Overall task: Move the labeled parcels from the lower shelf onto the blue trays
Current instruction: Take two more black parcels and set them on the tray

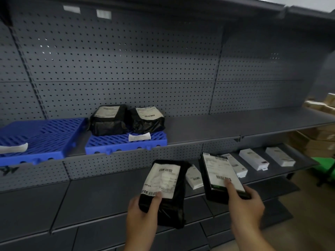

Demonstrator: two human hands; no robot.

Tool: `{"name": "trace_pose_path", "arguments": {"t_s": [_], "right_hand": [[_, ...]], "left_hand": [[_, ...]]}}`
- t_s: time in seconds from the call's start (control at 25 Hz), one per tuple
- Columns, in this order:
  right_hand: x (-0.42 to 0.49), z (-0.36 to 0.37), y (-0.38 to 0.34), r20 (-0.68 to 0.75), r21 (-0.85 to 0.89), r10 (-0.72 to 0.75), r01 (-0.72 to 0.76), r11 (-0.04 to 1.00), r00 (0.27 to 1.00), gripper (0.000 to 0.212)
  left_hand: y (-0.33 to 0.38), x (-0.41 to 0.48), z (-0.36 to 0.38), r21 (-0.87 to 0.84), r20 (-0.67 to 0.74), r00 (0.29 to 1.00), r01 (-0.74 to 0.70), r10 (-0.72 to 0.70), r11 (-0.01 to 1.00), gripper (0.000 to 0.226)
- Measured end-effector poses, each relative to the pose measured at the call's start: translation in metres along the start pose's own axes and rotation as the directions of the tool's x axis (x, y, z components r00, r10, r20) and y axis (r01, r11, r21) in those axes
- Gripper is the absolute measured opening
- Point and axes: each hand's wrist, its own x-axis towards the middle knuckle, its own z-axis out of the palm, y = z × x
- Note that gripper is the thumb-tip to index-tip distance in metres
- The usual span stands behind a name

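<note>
My left hand (143, 212) grips a black parcel with a white label (164, 180) by its near end, thumb on the label. In my right hand (244, 201) is a second black labeled parcel (220, 173), thumb pressed on its label. Both are held in front of the lower shelf (101, 194). On the upper shelf, two black labeled parcels (108, 118) (147, 118) sit at the back of the right blue tray (126, 142). The left blue tray (39, 134) holds only a white strip at its front left.
Several white boxes (253, 158) lie on the lower shelf to the right. A loose white label (139, 137) lies on the right tray. The grey upper shelf (235, 122) stretches right of the trays. Cardboard boxes (319, 138) and a green object (324, 163) stand far right.
</note>
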Motion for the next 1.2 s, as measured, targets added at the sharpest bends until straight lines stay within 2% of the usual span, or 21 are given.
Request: {"name": "trace_pose_path", "arguments": {"t_s": [0.16, 0.28, 0.4, 0.6, 0.84, 1.0, 1.2], "right_hand": [[-0.002, 0.038, -0.058, 0.124, 0.151, -0.047, 0.028, 0.988, 0.991, 0.037], [-0.004, 0.074, -0.093, 0.186, 0.206, -0.12, 0.081, 0.975, 0.975, 0.044], [-0.011, 0.11, -0.107, 0.221, 0.243, -0.152, 0.097, 0.965, 0.963, 0.038], [-0.024, 0.163, -0.105, 0.284, 0.308, -0.165, 0.073, 0.948, 0.944, 0.036], [-0.022, 0.231, -0.116, 0.338, 0.216, -0.201, 0.132, 0.967, 0.919, 0.039], [-0.006, 0.28, -0.124, 0.374, 0.187, -0.217, 0.156, 0.97, 0.902, 0.038], [0.017, 0.337, -0.135, 0.418, 0.165, -0.222, 0.166, 0.972, 0.881, 0.039]], "left_hand": [[0.059, 0.004, -0.004, -0.025, -0.067, 0.991, -0.116, 0.114, 0.993, 0.019], [0.099, 0.019, -0.015, -0.081, -0.076, 0.976, -0.212, 0.206, 0.974, 0.023], [0.129, 0.039, -0.025, -0.129, -0.08, 0.962, -0.268, 0.26, 0.955, 0.02], [0.159, 0.083, -0.039, -0.217, -0.098, 0.959, -0.281, 0.265, 0.935, 0.013], [0.18, 0.159, -0.06, -0.221, -0.179, 0.96, -0.252, 0.214, 0.942, 0.015], [0.188, 0.206, -0.058, -0.208, -0.23, 0.963, -0.192, 0.143, 0.959, 0.021], [0.197, 0.253, -0.047, -0.134, -0.317, 0.934, -0.22, 0.168, 0.966, 0.022]]}}
